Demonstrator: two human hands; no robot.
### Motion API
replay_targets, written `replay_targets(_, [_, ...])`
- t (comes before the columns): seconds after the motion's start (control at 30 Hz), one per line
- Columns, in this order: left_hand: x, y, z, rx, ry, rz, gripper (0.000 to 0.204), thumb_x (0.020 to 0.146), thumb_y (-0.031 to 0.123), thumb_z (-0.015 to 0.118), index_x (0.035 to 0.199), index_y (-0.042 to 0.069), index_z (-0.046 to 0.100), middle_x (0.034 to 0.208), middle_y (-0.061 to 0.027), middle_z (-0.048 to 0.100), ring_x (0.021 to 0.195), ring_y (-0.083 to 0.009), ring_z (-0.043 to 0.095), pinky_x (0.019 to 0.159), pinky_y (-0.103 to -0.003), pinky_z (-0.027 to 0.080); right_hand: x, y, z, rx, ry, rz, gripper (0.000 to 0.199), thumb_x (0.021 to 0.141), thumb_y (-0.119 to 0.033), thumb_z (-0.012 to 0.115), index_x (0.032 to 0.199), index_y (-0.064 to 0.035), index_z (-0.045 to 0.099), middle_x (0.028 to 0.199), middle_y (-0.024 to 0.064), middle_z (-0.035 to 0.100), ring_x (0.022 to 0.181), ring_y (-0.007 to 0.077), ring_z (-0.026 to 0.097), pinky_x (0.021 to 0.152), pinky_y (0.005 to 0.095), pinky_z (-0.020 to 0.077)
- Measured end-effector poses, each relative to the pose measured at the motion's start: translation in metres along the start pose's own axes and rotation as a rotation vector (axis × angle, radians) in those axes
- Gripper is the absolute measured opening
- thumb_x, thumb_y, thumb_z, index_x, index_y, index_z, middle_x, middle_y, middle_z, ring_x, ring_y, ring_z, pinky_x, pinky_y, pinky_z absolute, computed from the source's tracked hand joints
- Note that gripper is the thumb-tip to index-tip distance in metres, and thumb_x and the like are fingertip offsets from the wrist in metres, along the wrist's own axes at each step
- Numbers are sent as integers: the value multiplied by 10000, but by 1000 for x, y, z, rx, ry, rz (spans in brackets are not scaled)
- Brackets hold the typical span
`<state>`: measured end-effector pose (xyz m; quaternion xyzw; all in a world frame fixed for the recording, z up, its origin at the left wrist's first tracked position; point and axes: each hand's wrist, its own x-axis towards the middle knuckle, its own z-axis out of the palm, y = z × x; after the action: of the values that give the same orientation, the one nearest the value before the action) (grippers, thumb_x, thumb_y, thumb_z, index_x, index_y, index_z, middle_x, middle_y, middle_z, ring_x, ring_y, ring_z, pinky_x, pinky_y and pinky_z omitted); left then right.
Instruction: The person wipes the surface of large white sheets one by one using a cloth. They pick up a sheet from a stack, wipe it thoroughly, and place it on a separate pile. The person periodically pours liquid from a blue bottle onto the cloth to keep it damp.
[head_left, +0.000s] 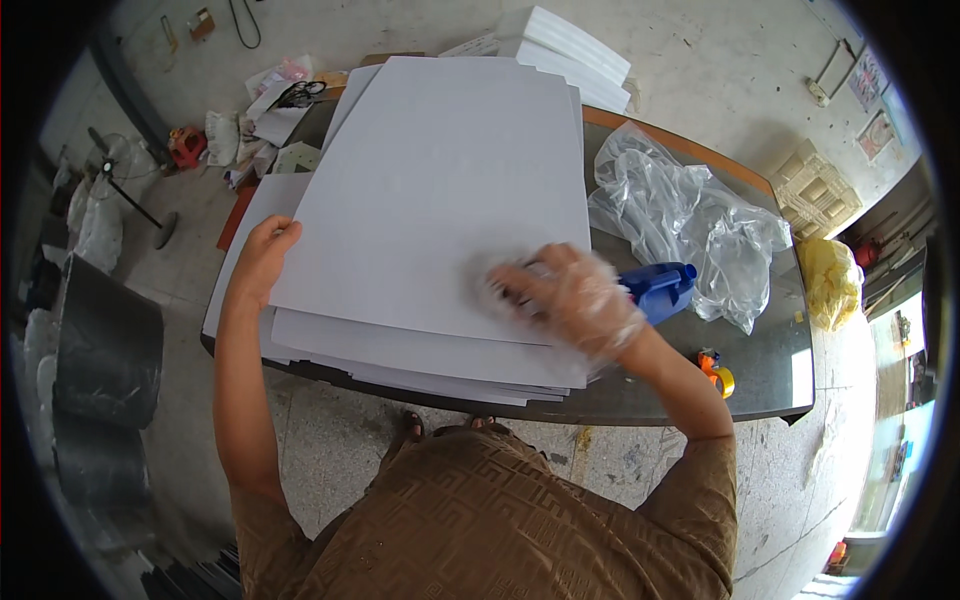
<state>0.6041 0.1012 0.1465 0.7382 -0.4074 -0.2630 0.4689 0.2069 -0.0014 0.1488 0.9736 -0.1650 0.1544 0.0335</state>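
Note:
A large white sheet (pixel 440 180) lies on top of a stack of similar white sheets (pixel 430 356), its corners turned at an angle to those below. My bare left hand (pixel 264 255) grips the top sheet's left edge, with the thumb on its upper face. Over the sheet's lower right part, my right hand (pixel 570 295) wears a clear plastic glove and is smeared by motion. Its fingers are curled around something crumpled that I cannot make out, pressed near the surface. Just beyond the right hand, a blue plastic bottle (pixel 660 290) lies on the table.
Clear plastic film (pixel 690 220) lies crumpled on the dark table (pixel 640 385). An orange tape dispenser (pixel 714 374) sits near the front edge. White foam blocks (pixel 565 55) stand beyond the table. A yellow bag (pixel 832 284) is at the right, a black container (pixel 105 345) at the left.

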Motion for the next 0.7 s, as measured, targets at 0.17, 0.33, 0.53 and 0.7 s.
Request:
replay_targets(0.17, [0, -7, 4, -83, 41, 110, 227, 947, 197, 597, 1007, -18, 640, 852, -42, 634, 772, -90, 553, 712, -238, 427, -15, -19, 0, 12, -19, -117, 451, 875, -250, 658, 1313, -227, 554, 1071, 128, 590, 932, 280, 619, 813, 417, 537])
replay_targets(0.33, [-4, -4, -21, -247, 145, 190, 244, 943, 181, 609, 1060, -30, 640, 896, -21, 647, 809, -81, 563, 733, -227, 436, -68, 26, -24, 92, 71, 475, 474, 839, -108, 680, 1291, -176, 552, 1034, 101, 655, 922, 267, 631, 759, 405, 550])
replay_targets(0.53, [28, -32, -174, -341, 288, 187, 337, 947, 186, 618, 1208, -27, 616, 1023, -41, 678, 928, -106, 616, 829, -231, 465, -88, 34, -34, 719, 656, 1170, 535, 985, -281, 598, 1406, 10, 442, 1219, 130, 606, 1045, 166, 561, 861, 270, 476])
replay_targets(0.7, [36, -137, -307, -324, 384, 152, 365, 950, 189, 624, 1265, 7, 609, 1081, -48, 677, 957, -114, 620, 843, -243, 471, -24, -13, -46, 612, 620, 1117, 573, 976, -358, 595, 1396, 6, 458, 1218, 92, 590, 1035, 150, 538, 897, 290, 450])
